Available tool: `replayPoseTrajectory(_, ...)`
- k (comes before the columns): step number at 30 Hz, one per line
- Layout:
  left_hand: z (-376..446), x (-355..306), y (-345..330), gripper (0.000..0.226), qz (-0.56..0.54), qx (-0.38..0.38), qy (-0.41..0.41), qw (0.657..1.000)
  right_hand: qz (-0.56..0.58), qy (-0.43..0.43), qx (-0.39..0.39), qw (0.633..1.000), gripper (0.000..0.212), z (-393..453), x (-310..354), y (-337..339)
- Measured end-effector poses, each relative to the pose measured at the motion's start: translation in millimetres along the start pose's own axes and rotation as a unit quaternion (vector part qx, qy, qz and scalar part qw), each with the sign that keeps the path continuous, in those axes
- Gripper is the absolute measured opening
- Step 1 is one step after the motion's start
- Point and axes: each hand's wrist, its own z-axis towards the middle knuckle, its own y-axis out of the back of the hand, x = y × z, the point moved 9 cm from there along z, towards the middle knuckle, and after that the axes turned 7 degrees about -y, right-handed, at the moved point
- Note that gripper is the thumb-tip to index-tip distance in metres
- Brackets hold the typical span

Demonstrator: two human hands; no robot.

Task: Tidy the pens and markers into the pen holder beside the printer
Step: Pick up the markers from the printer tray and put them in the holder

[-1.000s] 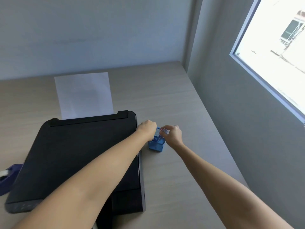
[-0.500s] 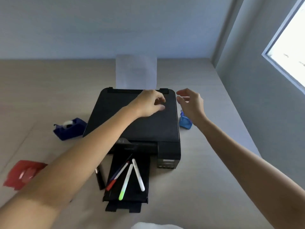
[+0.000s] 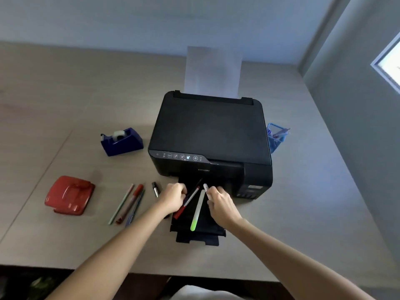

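Note:
On the printer's black output tray lie a red-tipped pen, a thin dark pen beside it, a white marker with a green end and a white marker. My left hand has its fingers curled on the red-tipped pen. My right hand is closed over the white marker, whose tip sticks out past the fingers. Both pens still rest on the tray. The blue mesh pen holder stands right of the printer with a few pens in it.
On the table left of the tray lie a green pen, a red marker, a blue pen and a short black marker. A blue tape dispenser and a red hole punch sit further left. Paper stands in the printer's rear feed.
Both hands left the pen holder, crossed over the printer toward me and came down on the pens on the output tray. My view tilted down and back.

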Motion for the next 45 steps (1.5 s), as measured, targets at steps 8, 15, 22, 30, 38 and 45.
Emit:
replayPoseTrajectory(8,16.9,-11.3,-17.3,0.022,0.041,0.014,-0.044,0.998,-0.124,-0.097,0.013,0.987,0.053,12.3,-11.9,-22.7)
replayPoseTrajectory(15,20.2,-8.7,-20.8,0.033,0.205,0.026,-0.041,0.978,-0.014,-0.245,0.031,0.969,0.031,3.1,-33.4,-15.1)
replayPoseTrajectory(22,-1.9,3.9,-27.7,0.032,0.028,0.008,-0.046,0.999,0.187,-0.327,0.009,0.926,0.023,1.6,-28.1,-31.2)
replayPoseTrajectory(30,-16.0,19.0,-34.1,0.030,0.093,0.016,-0.019,0.995,0.124,-0.316,-0.003,0.941,0.032,8.5,-27.5,-36.6)
replayPoseTrajectory(38,-49.6,36.2,0.1,0.019,0.021,0.102,-0.011,0.995,-0.059,-0.194,0.074,0.976,0.028,18.5,6.4,-42.1)
replayPoseTrajectory(45,-57.5,-31.3,98.2,0.021,-0.065,0.152,-0.105,0.981,0.081,0.025,0.068,0.994,0.020,-12.4,43.1,56.2)
